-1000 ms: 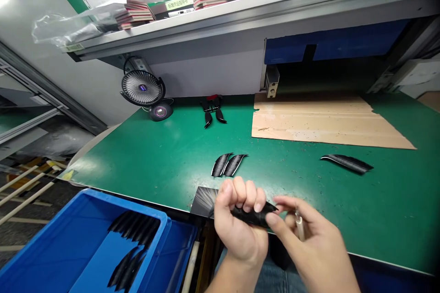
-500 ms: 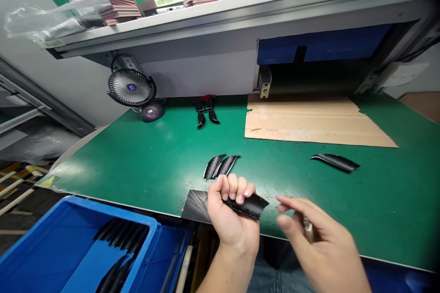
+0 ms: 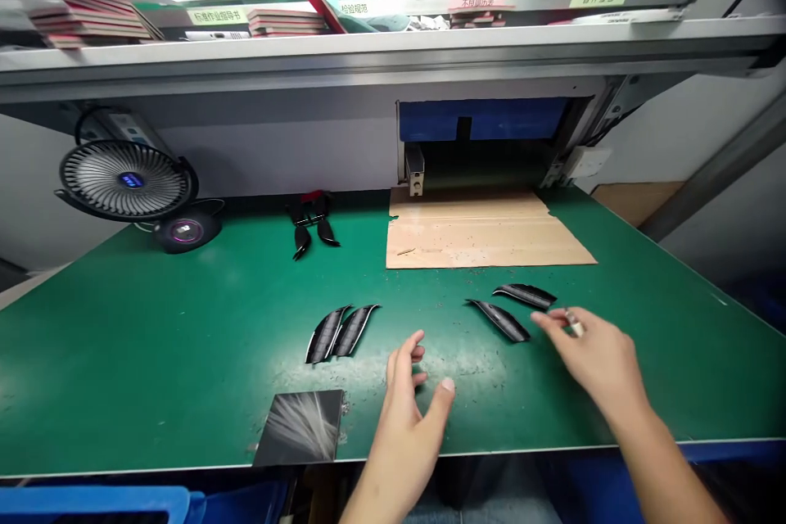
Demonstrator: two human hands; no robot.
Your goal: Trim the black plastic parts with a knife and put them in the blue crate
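Note:
My left hand [image 3: 408, 409] is held over the front of the green table with its fingers apart and nothing in it. My right hand [image 3: 593, 352] is closed around a small pale tool [image 3: 575, 322], whose end shows between the fingers. Just left of my right fingertips lies a curved black piece [image 3: 500, 319], with another curved black piece [image 3: 526, 294] behind it. Two more black pieces, one [image 3: 327, 334] beside the other [image 3: 354, 331], lie left of my left hand.
A dark square plate [image 3: 300, 427] lies at the front edge. Cardboard [image 3: 485, 241] lies at the back, beside black tools [image 3: 313, 221]. A fan [image 3: 128, 178] stands back left. A shelf [image 3: 344, 57] spans above; a blue bin [image 3: 92, 503] is below left.
The black piece has left my left hand, which has opened. Two pieces now lie at the right instead of one. My right hand has moved right and forward. The view has turned right.

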